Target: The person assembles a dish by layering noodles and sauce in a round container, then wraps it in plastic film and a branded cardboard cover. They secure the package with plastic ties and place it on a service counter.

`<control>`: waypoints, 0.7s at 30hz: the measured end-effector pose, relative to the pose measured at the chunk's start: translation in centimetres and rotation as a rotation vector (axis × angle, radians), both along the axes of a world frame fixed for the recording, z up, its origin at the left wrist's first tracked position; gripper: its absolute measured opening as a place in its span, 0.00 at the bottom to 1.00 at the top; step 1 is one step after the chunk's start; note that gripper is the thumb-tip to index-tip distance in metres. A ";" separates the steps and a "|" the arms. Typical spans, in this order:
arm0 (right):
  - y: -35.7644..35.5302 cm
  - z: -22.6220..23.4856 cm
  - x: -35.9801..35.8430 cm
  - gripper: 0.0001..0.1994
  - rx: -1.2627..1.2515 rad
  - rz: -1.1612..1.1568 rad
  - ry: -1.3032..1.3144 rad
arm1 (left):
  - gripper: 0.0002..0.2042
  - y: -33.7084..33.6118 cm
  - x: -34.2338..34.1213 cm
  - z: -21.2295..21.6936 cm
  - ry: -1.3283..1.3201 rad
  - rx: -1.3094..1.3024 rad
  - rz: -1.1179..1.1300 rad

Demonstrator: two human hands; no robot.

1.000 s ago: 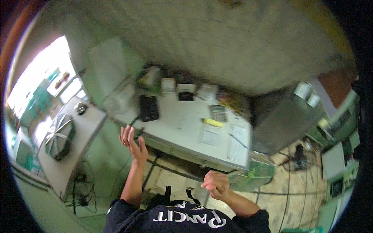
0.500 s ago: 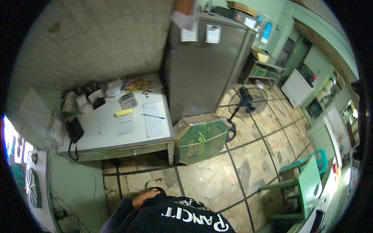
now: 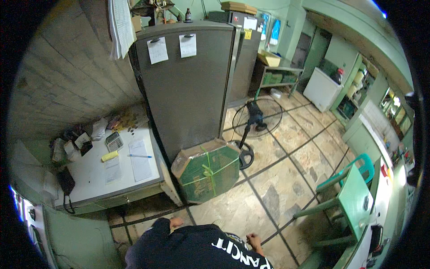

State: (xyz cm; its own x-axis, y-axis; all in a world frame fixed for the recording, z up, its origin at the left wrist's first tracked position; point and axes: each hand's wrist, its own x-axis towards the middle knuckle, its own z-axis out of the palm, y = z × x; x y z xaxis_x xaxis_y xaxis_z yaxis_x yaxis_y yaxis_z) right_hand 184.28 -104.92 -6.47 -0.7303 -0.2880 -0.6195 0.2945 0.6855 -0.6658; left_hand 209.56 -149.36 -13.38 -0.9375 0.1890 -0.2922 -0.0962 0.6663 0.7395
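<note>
My left hand (image 3: 177, 222) hangs low in front of my black shirt (image 3: 192, 246) with white lettering. Its fingers are small in the picture and partly hidden, so their pose is unclear. On the other side of the shirt, my right hand (image 3: 254, 241) is held low over the tiled floor, its fingers curled in with nothing visible in them. Neither hand touches furniture. Ahead of them a flat green octagonal box (image 3: 210, 177), tied with light green string, leans against a tall grey refrigerator (image 3: 186, 89).
A white desk (image 3: 85, 179) at left bears a calculator (image 3: 114, 141), papers, a blue pen (image 3: 139, 156) and coins. A black stand fan (image 3: 255, 119) is on the floor beyond the box. At right are a green table (image 3: 354, 197) and a teal chair (image 3: 366, 168).
The view has swung right, so desk, refrigerator and box sit further left. My left hand no longer lies over the dark item at my front. My right hand has come into view.
</note>
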 end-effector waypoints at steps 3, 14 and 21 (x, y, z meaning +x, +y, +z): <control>3.9 1.4 0.7 0.18 0.203 0.185 0.025 | 0.11 2.4 -1.0 -0.3 -0.329 0.323 0.166; 8.4 1.3 1.2 0.21 0.346 0.508 -0.052 | 0.18 11.9 4.4 2.2 -0.153 0.060 0.340; -2.1 0.9 -0.4 0.23 0.255 0.585 -0.006 | 0.20 9.9 15.6 2.5 -0.380 0.052 0.780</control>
State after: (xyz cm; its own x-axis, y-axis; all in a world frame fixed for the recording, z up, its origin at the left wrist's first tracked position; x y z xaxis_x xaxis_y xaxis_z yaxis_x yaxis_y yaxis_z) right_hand 183.86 -107.00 -5.59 -0.4930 -0.4807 -0.7251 -0.1731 0.8710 -0.4597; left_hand 225.15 -139.43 -10.89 -0.6453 -0.4455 -0.6205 -0.7581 0.2735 0.5920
